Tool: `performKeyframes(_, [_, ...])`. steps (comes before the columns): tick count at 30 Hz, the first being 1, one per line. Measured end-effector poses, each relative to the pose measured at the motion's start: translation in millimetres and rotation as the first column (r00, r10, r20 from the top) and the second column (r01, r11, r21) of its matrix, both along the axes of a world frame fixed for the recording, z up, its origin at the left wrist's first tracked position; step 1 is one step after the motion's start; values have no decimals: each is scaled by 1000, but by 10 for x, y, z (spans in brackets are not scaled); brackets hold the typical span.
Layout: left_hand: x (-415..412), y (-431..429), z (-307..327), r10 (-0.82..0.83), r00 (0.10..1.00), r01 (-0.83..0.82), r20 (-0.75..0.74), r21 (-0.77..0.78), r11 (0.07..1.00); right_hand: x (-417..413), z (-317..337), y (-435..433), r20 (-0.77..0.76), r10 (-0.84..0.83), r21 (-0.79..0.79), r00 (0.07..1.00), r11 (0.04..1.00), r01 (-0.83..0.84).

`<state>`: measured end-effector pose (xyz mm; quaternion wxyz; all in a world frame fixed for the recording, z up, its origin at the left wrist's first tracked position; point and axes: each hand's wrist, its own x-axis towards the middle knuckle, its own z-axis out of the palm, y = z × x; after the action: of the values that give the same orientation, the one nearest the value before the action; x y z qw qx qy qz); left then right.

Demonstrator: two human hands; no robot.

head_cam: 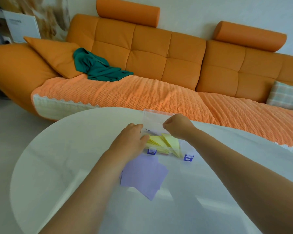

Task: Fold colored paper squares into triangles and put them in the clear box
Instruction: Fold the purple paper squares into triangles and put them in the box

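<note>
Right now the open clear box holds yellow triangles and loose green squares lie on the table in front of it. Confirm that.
One detail is wrong: the head view shows the loose squares are purple, not green. The rest stands: the open clear box holds yellow triangles, and the squares lie on the table in front of it.
</note>
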<state>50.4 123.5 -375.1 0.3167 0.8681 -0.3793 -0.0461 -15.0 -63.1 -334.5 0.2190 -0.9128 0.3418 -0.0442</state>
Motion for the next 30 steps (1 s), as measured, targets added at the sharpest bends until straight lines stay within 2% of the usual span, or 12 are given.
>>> performKeyframes(3, [-2, 66, 29, 36, 999, -37, -13, -80, 996, -146, 78, 69, 132, 106, -99, 986, 991, -93])
performKeyframes(5, [-14, 156, 30, 58, 998, -56, 10, -104, 993, -291, 127, 227, 254, 204, -83, 946, 979, -188])
performKeyframes(7, [-24, 269, -4, 60, 997, -57, 56, -56, 997, -419, 139, 425, 296, 305, -40, 905, 951, -307])
performKeyframes(9, [-41, 386, -40, 26, 997, -30, 70, 56, 998, -550, 95, 630, 234, 400, -10, 886, 912, -410])
performKeyframes(12, [-104, 525, -75, -45, 999, 46, -10, 267, 962, -729, 3, 884, 18, 488, -19, 873, 873, -487])
performKeyframes(14, [-182, 597, -81, -107, 994, 93, 9, 423, 901, -834, -69, 991, -95, 469, -68, 878, 877, -476])
performKeyframes(16, [-246, 657, -90, -147, 988, 110, 43, 469, 876, -908, -121, 1056, -157, 424, -136, 892, 885, -445])
performKeyframes(19, [-233, 711, -92, -143, 989, 117, 46, 365, 924, -972, -148, 1100, -191, 381, -126, 905, 905, -407])
performKeyframes(23, [-198, 737, -100, -146, 988, 152, -42, 197, 969, -956, -129, 1117, -214, 361, -101, 908, 916, -388])
performKeyframes(27, [-215, 718, -102, -136, 969, 124, -204, -71, 990, -933, -152, 1091, -143, 330, -52, 933, 939, -340])
performKeyframes(30, [-214, 707, -58, -126, 955, 79, -267, -181, 980, -930, -190, 1056, -51, 287, -88, 957, 953, -290])
